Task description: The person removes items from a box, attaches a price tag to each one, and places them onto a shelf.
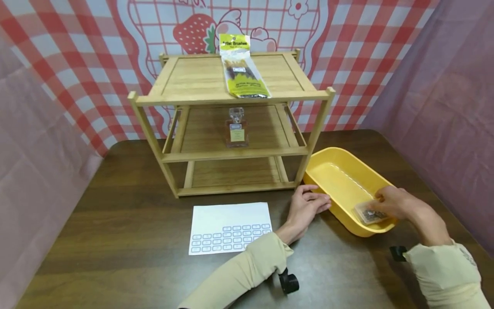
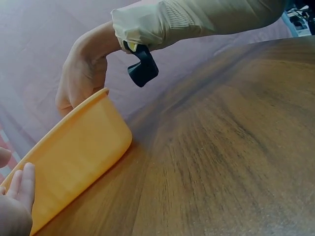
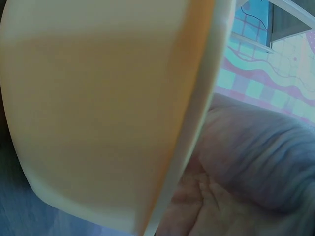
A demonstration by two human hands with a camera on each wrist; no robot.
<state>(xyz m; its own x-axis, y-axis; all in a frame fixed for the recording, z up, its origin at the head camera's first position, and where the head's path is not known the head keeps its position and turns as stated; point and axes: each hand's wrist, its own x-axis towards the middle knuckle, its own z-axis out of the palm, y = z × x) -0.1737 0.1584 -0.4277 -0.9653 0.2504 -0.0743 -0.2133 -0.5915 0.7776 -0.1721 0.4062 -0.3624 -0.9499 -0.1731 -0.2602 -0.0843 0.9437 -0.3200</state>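
Clear case (image 1: 364, 213) is just below right hand (image 1: 395, 201) — gripped; left hand (image 1: 305, 210), relaxed, touches yellow tub (image 1: 339, 180)

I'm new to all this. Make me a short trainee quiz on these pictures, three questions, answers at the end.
1. Multiple choice: which hand reaches inside the yellow basin? A) left B) right C) both
2. True or false: the brush packet lies on top of the wooden rack.
3. Fill in: the glass bottle stands on the rack's ___ shelf.

Key:
1. B; the right hand holds a clear case there.
2. True.
3. Middle.
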